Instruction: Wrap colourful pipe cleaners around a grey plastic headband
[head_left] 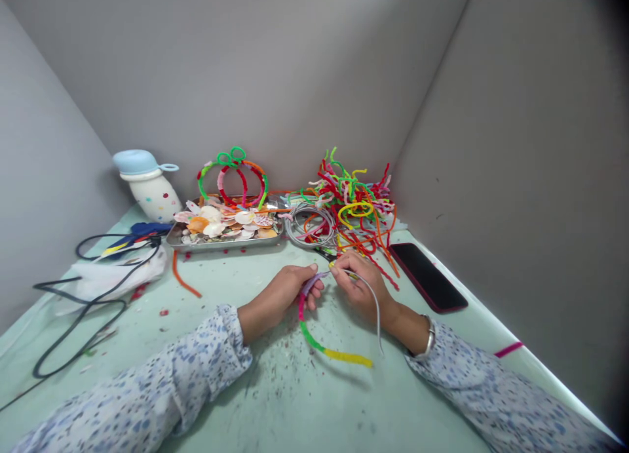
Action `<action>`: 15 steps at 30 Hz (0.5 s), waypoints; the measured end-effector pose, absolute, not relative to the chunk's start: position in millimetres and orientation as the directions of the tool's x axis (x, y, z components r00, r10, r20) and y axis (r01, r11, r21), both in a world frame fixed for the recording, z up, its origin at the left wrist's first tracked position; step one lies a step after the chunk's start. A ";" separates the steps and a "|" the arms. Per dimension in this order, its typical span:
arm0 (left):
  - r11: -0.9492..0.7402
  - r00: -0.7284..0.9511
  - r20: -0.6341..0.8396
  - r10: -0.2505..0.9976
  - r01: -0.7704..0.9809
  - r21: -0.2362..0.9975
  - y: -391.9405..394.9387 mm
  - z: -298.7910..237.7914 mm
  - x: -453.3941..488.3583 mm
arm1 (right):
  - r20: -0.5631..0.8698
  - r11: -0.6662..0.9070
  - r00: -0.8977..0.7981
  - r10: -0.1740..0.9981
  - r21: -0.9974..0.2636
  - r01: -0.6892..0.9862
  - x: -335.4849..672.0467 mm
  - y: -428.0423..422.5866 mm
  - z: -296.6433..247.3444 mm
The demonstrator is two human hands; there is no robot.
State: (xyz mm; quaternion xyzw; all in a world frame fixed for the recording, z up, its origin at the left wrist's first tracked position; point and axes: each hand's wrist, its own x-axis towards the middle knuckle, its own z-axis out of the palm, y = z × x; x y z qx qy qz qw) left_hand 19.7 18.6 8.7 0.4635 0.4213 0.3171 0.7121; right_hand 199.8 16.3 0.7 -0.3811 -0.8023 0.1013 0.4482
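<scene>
Low over the table's middle, my left hand (287, 294) pinches a wire wrapped in pipe cleaner (313, 338). The wrapped part runs from pale purple at my fingers through pink and green to a yellow end. My right hand (361, 282) is closed close by, gripping the same strand near its bare part. A bare grey wire (377, 309) curves down from my right fingers. Something small and yellow shows at those fingertips, too small to name. Just beyond my hands lie dark-handled pliers or scissors (325, 254), partly hidden.
Behind my hands stand a metal tray (226, 244) of shells, a coil of grey wire (309, 225) and a heap of pipe cleaners (354, 191). A finished-looking pipe-cleaner ring frame (233, 177) rests on the tray. A phone (428, 277) lies right; a bottle (152, 191) and black cable (88, 302) left.
</scene>
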 end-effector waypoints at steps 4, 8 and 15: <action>0.497 0.489 -0.365 0.793 -0.172 0.850 17.6 12.6 19.6 | 0.650 0.709 -0.333 0.683 -0.481 0.515 199.4 14.9 0.6; 0.525 0.491 -0.381 0.783 -0.193 0.829 17.7 14.4 18.4 | 0.654 0.719 -0.343 0.674 -0.475 0.508 199.4 14.4 0.3; 0.509 0.499 -0.354 0.791 -0.217 0.833 20.2 9.1 17.7 | 0.658 0.717 -0.335 0.674 -0.475 0.509 200.3 14.8 -0.9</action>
